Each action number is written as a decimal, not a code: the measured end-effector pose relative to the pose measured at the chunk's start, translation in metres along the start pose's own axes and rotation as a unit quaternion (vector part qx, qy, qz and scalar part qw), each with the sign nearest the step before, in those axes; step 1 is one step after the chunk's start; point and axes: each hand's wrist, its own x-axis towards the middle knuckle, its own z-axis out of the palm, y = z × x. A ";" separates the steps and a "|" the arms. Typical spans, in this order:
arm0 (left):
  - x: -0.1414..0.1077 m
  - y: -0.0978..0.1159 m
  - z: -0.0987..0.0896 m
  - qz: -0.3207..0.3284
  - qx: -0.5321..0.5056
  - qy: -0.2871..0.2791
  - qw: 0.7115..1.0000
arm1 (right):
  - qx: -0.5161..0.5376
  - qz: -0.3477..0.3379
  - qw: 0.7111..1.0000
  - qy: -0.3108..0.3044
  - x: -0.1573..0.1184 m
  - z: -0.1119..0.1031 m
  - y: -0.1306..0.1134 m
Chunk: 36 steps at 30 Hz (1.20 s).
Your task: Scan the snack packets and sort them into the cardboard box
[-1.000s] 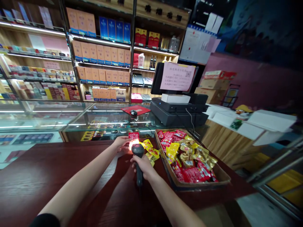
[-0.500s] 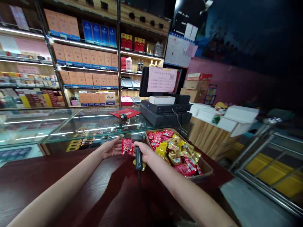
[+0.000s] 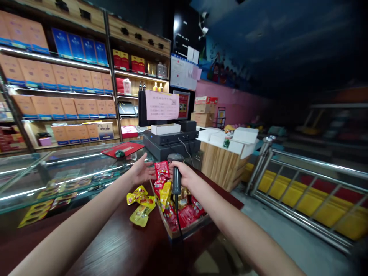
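Note:
In my right hand [image 3: 184, 174] is a black handheld barcode scanner [image 3: 176, 182], my fingers wrapped round its handle and its cord hanging down over the box. To its left, my left hand [image 3: 143, 170] has its fingers spread, with the tips close to a red snack packet [image 3: 161, 169]. That packet is between the two hands at the far end of the box; I cannot tell whether anything touches it. Below the hands, a shallow cardboard box [image 3: 188, 230] holds red, yellow and gold packets. Several yellow packets [image 3: 140, 214] lie on the dark wooden counter left of the box.
Beyond the box stand a black cash drawer [image 3: 161, 147] and a monitor with a pink notice [image 3: 161, 106]. A mouse [image 3: 120, 153] rests on a red mat [image 3: 133, 147] on the glass display case [image 3: 77, 165]. At right is a metal railing [image 3: 304, 195].
My view has swung right. Both hands, with the scanner in the right one, have moved from over the counter to above the box. The red packet is now at the box, and several yellow packets show.

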 end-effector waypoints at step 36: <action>-0.088 -0.106 -0.150 0.024 -0.082 0.100 0.991 | 0.004 -0.037 0.995 0.092 -0.036 0.062 0.196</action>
